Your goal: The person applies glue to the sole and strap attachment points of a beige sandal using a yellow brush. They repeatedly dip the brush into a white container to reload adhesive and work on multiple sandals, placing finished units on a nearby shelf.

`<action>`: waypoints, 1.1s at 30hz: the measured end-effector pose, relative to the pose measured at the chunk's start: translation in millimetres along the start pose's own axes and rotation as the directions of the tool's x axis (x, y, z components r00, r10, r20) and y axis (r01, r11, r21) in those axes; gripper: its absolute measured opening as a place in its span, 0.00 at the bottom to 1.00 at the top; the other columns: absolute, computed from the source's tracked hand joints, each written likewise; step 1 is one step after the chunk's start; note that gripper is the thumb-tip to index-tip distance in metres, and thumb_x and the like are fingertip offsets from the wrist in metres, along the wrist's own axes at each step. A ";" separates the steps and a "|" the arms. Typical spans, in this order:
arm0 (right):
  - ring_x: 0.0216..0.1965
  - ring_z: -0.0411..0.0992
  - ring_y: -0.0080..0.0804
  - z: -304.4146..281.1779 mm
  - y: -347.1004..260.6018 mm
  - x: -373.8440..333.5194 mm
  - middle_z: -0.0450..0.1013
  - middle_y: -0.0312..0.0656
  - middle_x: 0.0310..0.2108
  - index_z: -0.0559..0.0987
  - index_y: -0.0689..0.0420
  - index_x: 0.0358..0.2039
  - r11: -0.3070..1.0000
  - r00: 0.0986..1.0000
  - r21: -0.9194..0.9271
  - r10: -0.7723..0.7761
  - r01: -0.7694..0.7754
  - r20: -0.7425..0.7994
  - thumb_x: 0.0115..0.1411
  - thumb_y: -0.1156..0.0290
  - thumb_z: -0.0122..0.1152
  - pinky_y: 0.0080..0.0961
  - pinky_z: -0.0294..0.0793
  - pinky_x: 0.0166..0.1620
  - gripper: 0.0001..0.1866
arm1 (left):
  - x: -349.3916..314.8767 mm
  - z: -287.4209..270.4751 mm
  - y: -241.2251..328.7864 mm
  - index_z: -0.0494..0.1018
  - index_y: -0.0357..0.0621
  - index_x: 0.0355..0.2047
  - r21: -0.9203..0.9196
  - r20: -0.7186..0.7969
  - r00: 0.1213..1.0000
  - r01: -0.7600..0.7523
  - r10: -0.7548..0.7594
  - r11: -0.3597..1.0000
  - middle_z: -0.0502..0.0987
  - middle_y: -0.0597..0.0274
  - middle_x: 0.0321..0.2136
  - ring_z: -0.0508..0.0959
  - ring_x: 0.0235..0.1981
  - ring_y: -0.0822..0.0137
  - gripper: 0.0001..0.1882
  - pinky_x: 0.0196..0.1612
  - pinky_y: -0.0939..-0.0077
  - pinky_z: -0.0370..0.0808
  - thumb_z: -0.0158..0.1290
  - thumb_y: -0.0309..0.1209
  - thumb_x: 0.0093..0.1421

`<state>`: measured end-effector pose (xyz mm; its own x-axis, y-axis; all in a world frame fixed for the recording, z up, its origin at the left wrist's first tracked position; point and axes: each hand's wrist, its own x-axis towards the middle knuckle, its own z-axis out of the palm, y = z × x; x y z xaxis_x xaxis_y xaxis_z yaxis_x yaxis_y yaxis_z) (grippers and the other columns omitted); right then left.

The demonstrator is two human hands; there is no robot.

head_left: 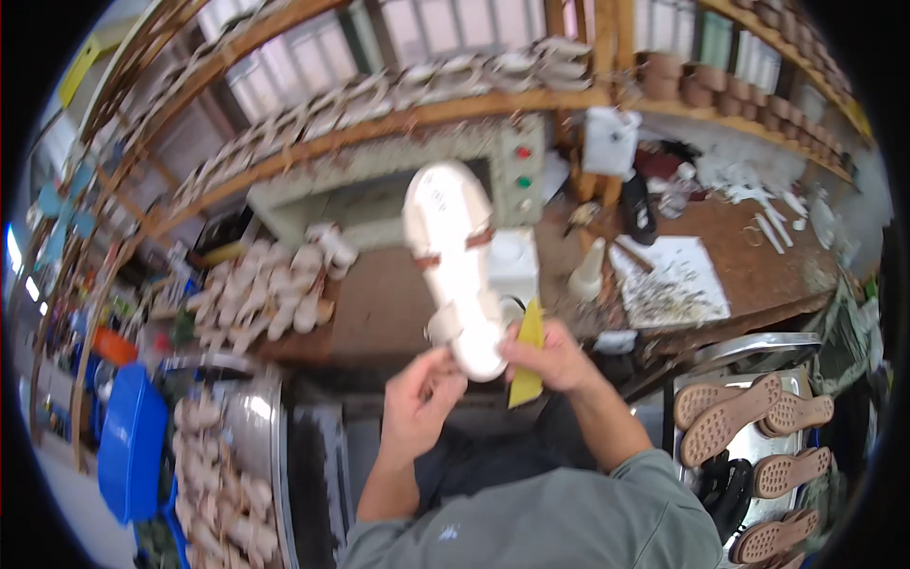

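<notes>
A pale sandal (452,267) is held up with its toe pointing away from me, its insole washed out by bright light. Brown bands show at both sides of its middle, and a pale strap crosses near the heel. My left hand (417,400) has its fingers closed at the left edge of the heel. On the right side of the heel, my right hand (559,357) presses its thumb against the sandal. A thin yellow sheet (527,358) is also gripped in that hand, standing on edge; its material is unclear.
Behind the workbench (374,294) stands a box-like machine (526,171) with coloured buttons. Pale shoe parts (261,294) are heaped left. A white bottle (589,272) and a stained white sheet (673,280) lie right. Brown soles (730,422) fill a right-hand tray; a blue bin (131,441) stands left.
</notes>
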<state>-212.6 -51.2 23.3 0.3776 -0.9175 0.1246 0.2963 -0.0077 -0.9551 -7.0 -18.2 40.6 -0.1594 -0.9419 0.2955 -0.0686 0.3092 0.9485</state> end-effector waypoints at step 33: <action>0.19 0.69 0.22 -125.5 -141.1 21.8 0.71 0.37 0.17 0.76 0.62 0.31 0.986 0.697 0.163 0.132 -0.022 -0.704 0.60 0.63 0.56 0.18 0.67 0.25 0.13 | 480.3 105.8 40.3 0.70 0.32 0.36 -0.531 0.167 0.939 0.344 -0.302 0.774 0.75 0.58 0.26 0.76 0.24 0.69 0.13 0.28 0.78 0.76 0.52 0.32 0.58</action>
<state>-356.3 -120.1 127.0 -0.3156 -0.9210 -0.2283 0.4271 0.0770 -0.9009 -190.5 -444.3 208.7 -0.2933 -0.9556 -0.0280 0.4153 -0.1537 0.8966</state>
